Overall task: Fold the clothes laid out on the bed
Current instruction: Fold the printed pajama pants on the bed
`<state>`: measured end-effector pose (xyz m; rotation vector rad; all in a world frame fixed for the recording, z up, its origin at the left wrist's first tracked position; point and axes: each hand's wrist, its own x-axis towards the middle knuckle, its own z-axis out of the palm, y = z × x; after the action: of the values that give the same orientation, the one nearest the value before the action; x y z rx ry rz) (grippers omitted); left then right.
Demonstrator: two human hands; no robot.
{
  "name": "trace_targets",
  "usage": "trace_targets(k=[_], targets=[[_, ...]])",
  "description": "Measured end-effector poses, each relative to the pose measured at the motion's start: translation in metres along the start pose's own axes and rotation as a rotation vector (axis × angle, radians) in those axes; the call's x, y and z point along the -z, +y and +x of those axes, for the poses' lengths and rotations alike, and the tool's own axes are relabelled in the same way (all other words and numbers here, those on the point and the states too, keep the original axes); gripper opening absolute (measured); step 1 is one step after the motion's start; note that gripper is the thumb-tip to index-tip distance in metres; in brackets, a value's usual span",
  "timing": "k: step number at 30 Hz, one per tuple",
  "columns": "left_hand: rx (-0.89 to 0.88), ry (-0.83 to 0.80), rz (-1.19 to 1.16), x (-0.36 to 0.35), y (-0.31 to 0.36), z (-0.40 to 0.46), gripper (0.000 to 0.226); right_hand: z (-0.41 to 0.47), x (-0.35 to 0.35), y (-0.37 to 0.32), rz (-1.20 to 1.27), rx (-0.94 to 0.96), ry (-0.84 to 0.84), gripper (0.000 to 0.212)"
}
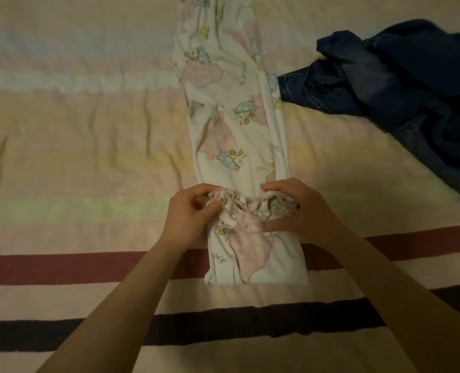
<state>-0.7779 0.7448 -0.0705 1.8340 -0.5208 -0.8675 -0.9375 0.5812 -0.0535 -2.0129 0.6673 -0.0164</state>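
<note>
My left hand (188, 211) and right hand (296, 208) each pinch the bunched edge of the printed pyjama trousers (231, 125), which lie lengthwise on the bed (75, 130), near end already doubled over. I judge the next fold needs that edge carried forward evenly. Jeans (401, 84) wait, touching the trousers' right side.

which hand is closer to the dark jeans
Right. The right hand grips the near end of the printed pyjama pants, on the side where the dark jeans lie crumpled. The left hand grips the same end, farther from them.
</note>
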Motion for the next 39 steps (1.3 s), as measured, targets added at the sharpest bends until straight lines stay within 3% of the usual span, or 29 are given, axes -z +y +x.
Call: trace_targets(k=[2,5,9,13,15,18,20,23,27,31,32,34,36,39], targets=[[-0.008,0.046,0.075,0.0,0.001,0.011,0.003,0.011,-0.005,0.006,-0.102,0.078,0.108,0.052],[0.02,0.105,0.147,-0.001,-0.001,0.023,0.017,0.026,-0.013,0.015,-0.206,0.096,0.228,0.034],[0.064,0.173,0.191,-0.003,-0.006,0.028,0.011,0.043,-0.018,0.023,-0.239,0.015,0.237,0.032],[0.091,0.191,0.162,-0.006,-0.006,0.029,0.007,0.044,-0.014,0.018,-0.135,-0.018,0.361,0.031],[0.012,0.224,0.161,-0.006,-0.005,0.024,0.011,0.034,-0.013,0.012,-0.241,0.042,0.385,0.043],[-0.307,0.314,0.311,-0.007,-0.002,0.013,0.018,0.019,-0.021,0.007,-0.525,0.361,0.348,0.043],[-0.506,0.248,0.469,-0.011,0.0,0.007,0.02,0.014,-0.027,0.012,-0.64,0.521,0.263,0.038],[-0.636,0.052,0.67,-0.013,-0.002,0.004,0.03,0.016,-0.026,0.026,-0.772,0.495,0.221,0.044],[-0.473,-0.006,0.916,-0.013,-0.004,0.013,0.045,0.035,-0.018,0.025,-0.694,0.321,0.296,0.034],[-0.258,0.02,0.983,-0.015,-0.003,0.029,0.057,0.052,-0.018,0.011,-0.548,0.097,0.411,0.033],[-0.289,0.012,0.964,-0.015,-0.002,0.03,0.056,0.05,-0.021,0.008,-0.558,0.118,0.459,0.032],[-0.499,-0.076,0.925,-0.013,-0.001,0.026,0.051,0.039,-0.028,0.006,-0.605,0.332,0.51,0.026],[-0.653,-0.165,0.995,-0.009,-0.006,0.019,0.048,0.026,-0.035,0.012,-0.698,0.513,0.43,0.025],[-0.398,-0.201,1.117,-0.003,-0.021,0.014,0.052,0.017,-0.036,0.028,-0.838,0.315,0.2,0.041]])
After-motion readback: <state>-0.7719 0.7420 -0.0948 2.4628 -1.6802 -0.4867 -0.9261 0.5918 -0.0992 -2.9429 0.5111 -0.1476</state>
